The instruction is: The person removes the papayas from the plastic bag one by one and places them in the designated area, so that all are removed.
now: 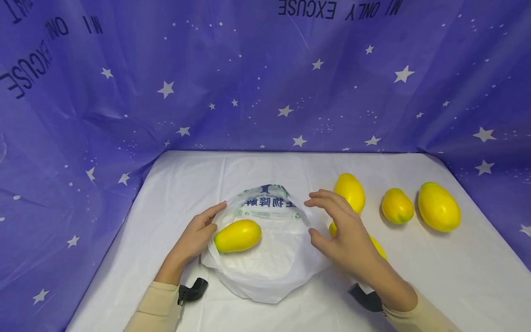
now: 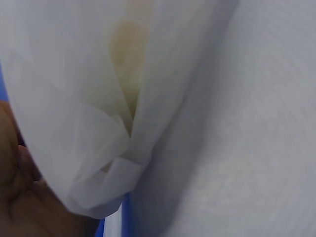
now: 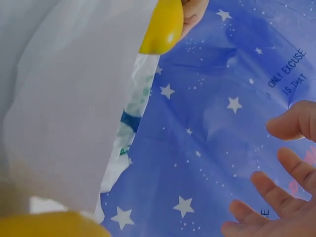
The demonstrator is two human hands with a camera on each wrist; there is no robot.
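A white plastic bag [image 1: 265, 288] with printed lettering lies on the table, its mouth spread wide. One yellow mango [image 1: 238, 235] with a greenish end lies at the left side of that mouth. My left hand [image 1: 195, 235] grips the bag's left edge, its thumb close to the mango's green end. Through the thin plastic the left wrist view shows a blurred yellowish patch [image 2: 129, 47]. My right hand [image 1: 346, 230] hovers by the bag's right edge, fingers spread and thumb apart. It holds nothing, and in the right wrist view its fingers [image 3: 276, 195] stand away from the plastic.
To the right of the bag are more yellow mangoes: one at the back [image 1: 349, 193], a smaller one [image 1: 397, 206] and a large one [image 1: 439, 207]. Yellow fruit [image 1: 378, 247] shows partly behind my right hand. A purple star-printed sheet [image 1: 249, 83] rises behind the white-covered table [image 1: 186, 175].
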